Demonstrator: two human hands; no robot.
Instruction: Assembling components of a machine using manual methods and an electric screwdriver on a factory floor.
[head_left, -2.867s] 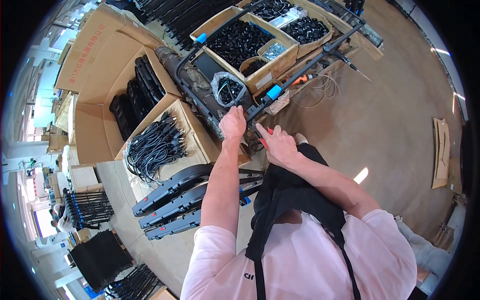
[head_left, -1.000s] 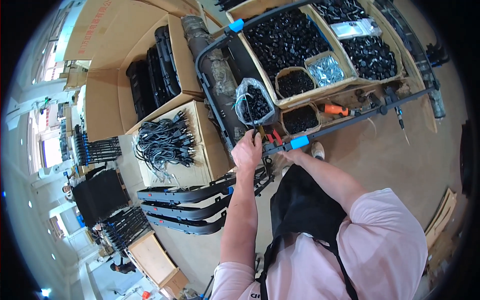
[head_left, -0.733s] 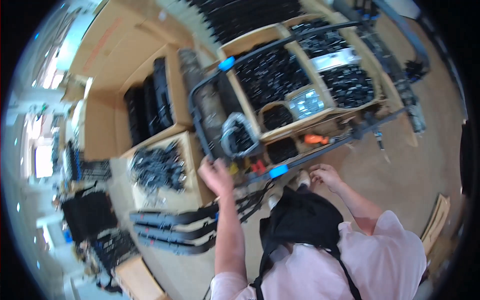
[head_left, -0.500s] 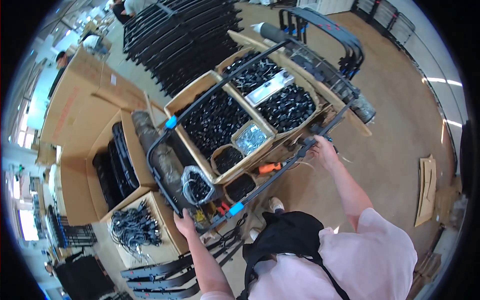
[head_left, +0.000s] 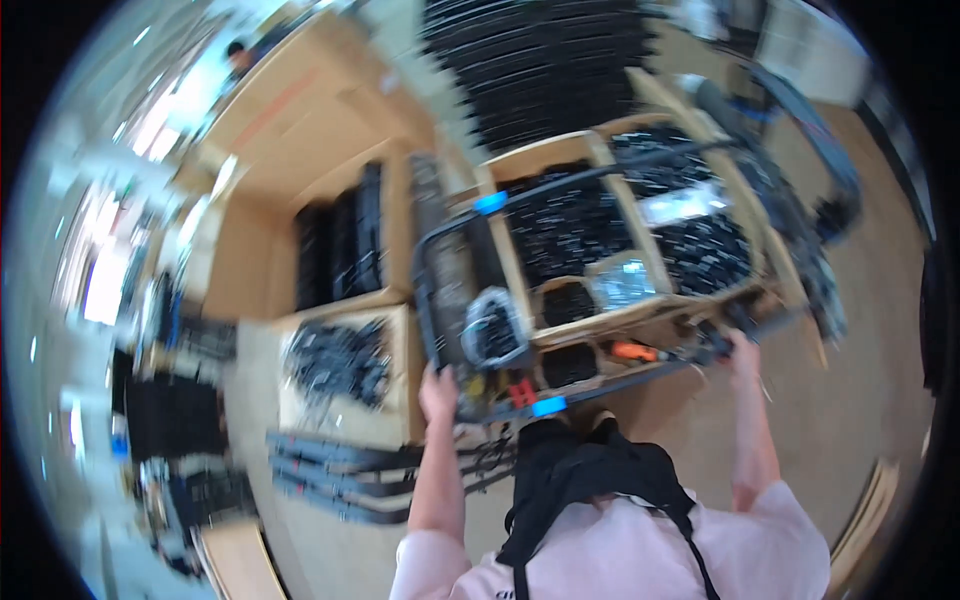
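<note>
With both hands I hold a large dark tubular frame (head_left: 640,376) with rounded corners, above the boxes. Blue clips (head_left: 491,203) are on its far and near rails. My left hand (head_left: 438,394) is closed round its near left corner. My right hand (head_left: 742,352) is closed on the near rail toward the right, beside a dark fitting (head_left: 712,340). Under the frame, cardboard boxes (head_left: 627,210) hold many small black parts. An orange-handled tool (head_left: 636,352) and a red-handled tool (head_left: 522,392) lie by the near rail. Motion blurs fine detail.
On the left stands an open carton (head_left: 250,250) with black bundles; a box of dark cables (head_left: 340,365) is nearer. Curved dark bars (head_left: 340,470) lie below it. Dark frames (head_left: 545,75) are stacked at the back. A long wrapped roll (head_left: 437,260) lies beside the carton.
My view has turned, so the boxes and frame appear further right and more level. Both hands keep hold of the frame throughout.
</note>
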